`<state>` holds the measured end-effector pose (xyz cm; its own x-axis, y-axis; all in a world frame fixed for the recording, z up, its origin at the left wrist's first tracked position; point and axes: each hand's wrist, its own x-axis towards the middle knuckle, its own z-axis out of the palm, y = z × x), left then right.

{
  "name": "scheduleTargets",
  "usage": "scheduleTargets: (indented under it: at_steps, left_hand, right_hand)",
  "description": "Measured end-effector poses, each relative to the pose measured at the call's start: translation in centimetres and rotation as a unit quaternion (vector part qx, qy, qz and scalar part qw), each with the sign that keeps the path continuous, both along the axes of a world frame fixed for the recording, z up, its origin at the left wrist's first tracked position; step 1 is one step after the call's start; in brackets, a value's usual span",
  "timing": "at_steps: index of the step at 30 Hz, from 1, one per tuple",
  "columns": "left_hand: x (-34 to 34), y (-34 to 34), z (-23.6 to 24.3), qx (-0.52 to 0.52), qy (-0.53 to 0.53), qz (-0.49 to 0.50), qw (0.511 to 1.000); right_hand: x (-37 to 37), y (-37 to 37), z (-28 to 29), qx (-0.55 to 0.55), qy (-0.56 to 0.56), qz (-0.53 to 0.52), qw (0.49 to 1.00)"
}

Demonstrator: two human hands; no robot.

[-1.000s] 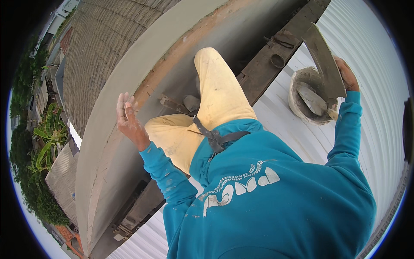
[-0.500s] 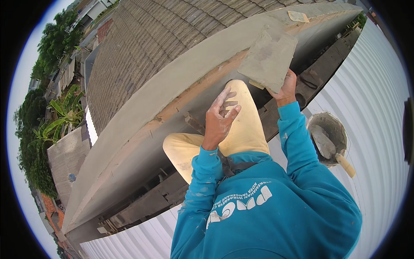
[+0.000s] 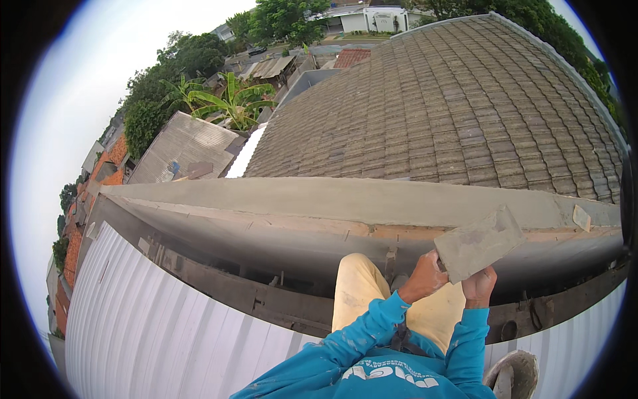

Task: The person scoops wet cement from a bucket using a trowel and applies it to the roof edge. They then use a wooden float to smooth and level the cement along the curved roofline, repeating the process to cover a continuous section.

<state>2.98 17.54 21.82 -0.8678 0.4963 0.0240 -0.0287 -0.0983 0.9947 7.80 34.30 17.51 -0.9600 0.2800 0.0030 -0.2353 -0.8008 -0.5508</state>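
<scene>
My right hand point(image 3: 479, 284) grips the near edge of a plastering float point(image 3: 480, 243), a flat rectangular board coated in grey mortar. The float is tilted up toward the right, in front of the wall's rough edge. My left hand point(image 3: 426, 277) is closed at the float's left end, its fingers curled against the edge and partly hidden. Behind the float runs a long ledge point(image 3: 319, 194) of smooth grey mortar. A strip of bare reddish brick point(image 3: 399, 232) shows below its lip. On the ledge at the right lies a small pale flat piece point(image 3: 581, 217).
A mortar-stained bucket point(image 3: 525, 370) stands at my lower right, cut by the frame edge. White corrugated roofing point(image 3: 173, 312) spreads to the left. A dark gutter-like gap point(image 3: 292, 279) runs between it and the wall. A tiled roof point(image 3: 458, 113) rises beyond the ledge.
My head view has turned and lifted, showing more roof and sky. My left hand, open and apart before, has come to the float and closed at its edge. The right hand still holds it.
</scene>
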Motion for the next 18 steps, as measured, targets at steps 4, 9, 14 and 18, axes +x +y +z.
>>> scheduleTargets:
  at_steps: [4,9,14,18]
  left_hand:
    - [-0.4,-1.0,0.6,0.034,0.001,0.012,0.999]
    - [-0.6,-2.0,-0.2,-0.045,0.005,0.033,0.998]
    - [0.5,-1.4,-2.2,0.024,0.009,0.051,0.998]
    - [1.3,-0.7,0.6,-0.015,-0.025,0.002,1.0]
  right_hand:
    - [-0.3,0.2,-0.5,0.073,-0.005,0.015,0.997]
    - [3.3,1.0,8.0,0.472,-0.186,-0.032,0.861]
    - [14.7,13.3,6.1,0.764,-0.304,-0.122,0.556]
    - [27.3,16.9,8.7,0.831,-0.485,0.019,0.272]
